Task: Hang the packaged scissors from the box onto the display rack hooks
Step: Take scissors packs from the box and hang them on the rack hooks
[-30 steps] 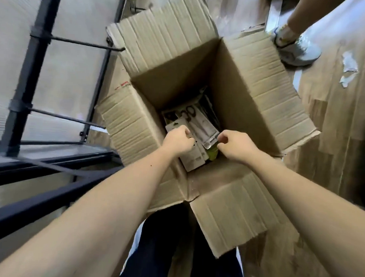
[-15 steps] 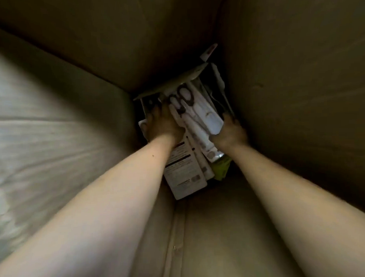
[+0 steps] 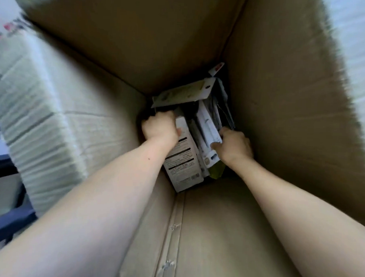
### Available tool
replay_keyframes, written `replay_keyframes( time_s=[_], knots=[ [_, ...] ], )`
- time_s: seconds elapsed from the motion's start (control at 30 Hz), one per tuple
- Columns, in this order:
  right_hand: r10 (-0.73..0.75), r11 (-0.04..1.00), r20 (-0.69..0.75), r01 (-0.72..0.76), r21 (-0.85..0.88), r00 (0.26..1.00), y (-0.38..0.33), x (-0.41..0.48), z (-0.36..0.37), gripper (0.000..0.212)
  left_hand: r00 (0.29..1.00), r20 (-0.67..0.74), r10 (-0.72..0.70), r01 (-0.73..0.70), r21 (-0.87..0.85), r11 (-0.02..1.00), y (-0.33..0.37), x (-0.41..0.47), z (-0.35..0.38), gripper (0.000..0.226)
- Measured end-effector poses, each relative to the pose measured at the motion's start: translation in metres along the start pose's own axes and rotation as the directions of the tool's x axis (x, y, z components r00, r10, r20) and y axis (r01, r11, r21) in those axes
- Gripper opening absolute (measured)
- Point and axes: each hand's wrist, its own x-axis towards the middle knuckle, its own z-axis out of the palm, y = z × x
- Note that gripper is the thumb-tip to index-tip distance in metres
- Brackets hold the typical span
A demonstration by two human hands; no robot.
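Both my arms reach deep into a tall cardboard box (image 3: 272,100). At its bottom lie several packaged scissors (image 3: 204,126) on white cards, stacked loosely and tilted. My left hand (image 3: 160,127) is closed around the upper left edge of a white package (image 3: 184,159) whose printed back faces up. My right hand (image 3: 233,146) grips the lower right edge of the scissors packages, fingers curled under them. One pale card (image 3: 185,93) with a hang hole leans against the far wall. The display rack hooks are out of view.
The box walls close in on all sides. A corrugated flap (image 3: 33,116) folds outward on the left, with dark metal bars (image 3: 7,223) beyond it. A green package (image 3: 216,170) peeks out under the stack.
The view has pulled back a little from inside the box, showing the left flap again. My left hand has closed on the white package's edge; my right hand has shifted lower on the stack.
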Motion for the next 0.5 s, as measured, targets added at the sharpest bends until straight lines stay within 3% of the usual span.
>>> replay_keyframes(
  time_s=[0.17, 0.33, 0.4, 0.5],
  knots=[
    [-0.119, 0.982, -0.017, 0.115, -0.148, 0.993, -0.01, -0.042, -0.033, 0.027, 0.989, -0.103, 0.106, -0.096, 0.099, 0.99, -0.002, -0.043, -0.038, 0.019],
    [-0.156, 0.984, -0.102, 0.145, -0.106, 0.983, -0.017, -0.087, -0.055, 0.029, 0.938, -0.179, 0.296, -0.262, 0.191, 0.946, -0.006, -0.074, -0.061, 0.027],
    [-0.174, 0.985, -0.195, 0.174, -0.015, 0.965, -0.018, -0.105, -0.065, 0.029, 0.893, -0.275, 0.356, -0.317, 0.175, 0.932, -0.012, -0.085, -0.069, 0.027],
    [-0.117, 0.974, -0.34, 0.175, 0.146, 0.933, -0.023, -0.135, -0.085, 0.03, 0.725, -0.532, 0.437, -0.438, 0.133, 0.889, -0.016, -0.11, -0.091, 0.024]
  ],
)
